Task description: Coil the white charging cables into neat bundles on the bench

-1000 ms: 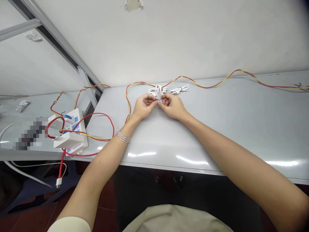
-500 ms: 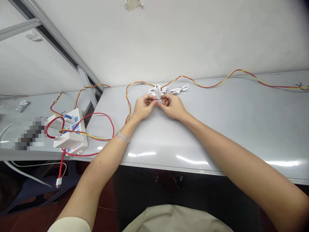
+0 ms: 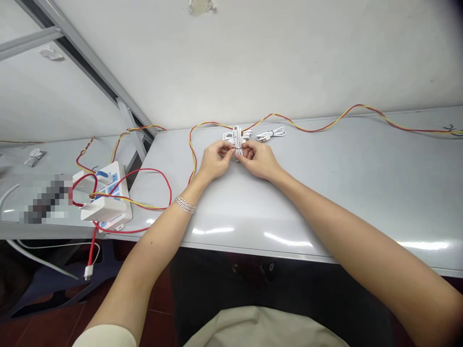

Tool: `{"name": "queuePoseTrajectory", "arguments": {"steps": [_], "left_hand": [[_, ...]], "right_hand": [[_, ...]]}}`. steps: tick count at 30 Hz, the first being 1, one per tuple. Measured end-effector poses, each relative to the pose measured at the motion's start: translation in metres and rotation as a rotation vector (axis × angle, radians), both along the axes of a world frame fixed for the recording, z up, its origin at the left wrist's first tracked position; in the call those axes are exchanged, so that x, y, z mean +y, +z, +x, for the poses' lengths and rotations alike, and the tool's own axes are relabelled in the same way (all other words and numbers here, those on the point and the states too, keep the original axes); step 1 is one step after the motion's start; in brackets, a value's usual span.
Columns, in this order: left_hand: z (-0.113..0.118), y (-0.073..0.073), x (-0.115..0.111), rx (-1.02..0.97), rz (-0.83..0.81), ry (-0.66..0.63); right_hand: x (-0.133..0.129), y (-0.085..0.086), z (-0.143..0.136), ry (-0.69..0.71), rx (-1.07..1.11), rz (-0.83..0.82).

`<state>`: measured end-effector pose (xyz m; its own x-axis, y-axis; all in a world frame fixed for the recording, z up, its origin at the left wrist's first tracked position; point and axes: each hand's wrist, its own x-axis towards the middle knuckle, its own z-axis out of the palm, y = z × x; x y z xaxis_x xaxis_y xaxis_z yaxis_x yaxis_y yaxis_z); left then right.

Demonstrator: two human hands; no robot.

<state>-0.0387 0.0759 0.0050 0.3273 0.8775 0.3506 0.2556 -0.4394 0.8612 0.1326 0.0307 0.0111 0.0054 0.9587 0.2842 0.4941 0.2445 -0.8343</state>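
Between my two hands a coiled white cable point(image 3: 238, 137) stands upright, with a dark tie around its lower part. My left hand point(image 3: 217, 159) pinches it from the left side, thumb and fingers closed near the tie. From the right, my right hand point(image 3: 258, 158) grips the same spot, its fingertips almost meeting those of the left. More white coiled cable point(image 3: 227, 137) lies just behind the held one, partly hidden by it. Another tied white cable bundle point(image 3: 271, 134) rests on the grey table point(image 3: 325, 193) to the right of my hands.
A white power strip point(image 3: 123, 205) with plugged adapters sits at the table's left end, looped by a red cable point(image 3: 170, 185). Twisted red and yellow wires point(image 3: 318, 129) run along the wall. A metal frame post point(image 3: 132, 125) rises behind. A white connector point(image 3: 88, 272) hangs below the edge.
Hardly anything differs. Both hands keep their hold on the white cable, whose upper loops have turned slightly; the whole view has shifted very little.
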Motion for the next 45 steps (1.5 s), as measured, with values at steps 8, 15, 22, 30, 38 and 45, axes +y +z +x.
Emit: {"name": "queuePoseTrajectory", "arguments": {"steps": [8, 15, 22, 30, 38, 45], "left_hand": [[-0.001, 0.0007, -0.0001, 0.024, 0.054, 0.013], [-0.0005, 0.002, -0.0007, 0.077, 0.104, 0.034], [-0.0008, 0.0034, -0.0003, 0.089, 0.111, 0.021], [-0.0002, 0.002, -0.0003, 0.052, 0.092, 0.006], [-0.0018, -0.0024, 0.0019, -0.007, 0.11, -0.041], [-0.0031, -0.0018, 0.0019, -0.035, 0.179, -0.081]], "right_hand": [[-0.0008, 0.0016, 0.0003, 0.027, -0.001, -0.018], [-0.0015, 0.0029, 0.0, 0.052, -0.006, -0.043], [-0.003, 0.0056, -0.0015, 0.066, -0.007, -0.047], [-0.0022, 0.0051, -0.0002, 0.032, 0.041, -0.072], [-0.0008, 0.0056, 0.0005, 0.014, 0.077, -0.095], [0.0025, -0.0004, 0.0037, 0.083, 0.157, -0.096]]}}
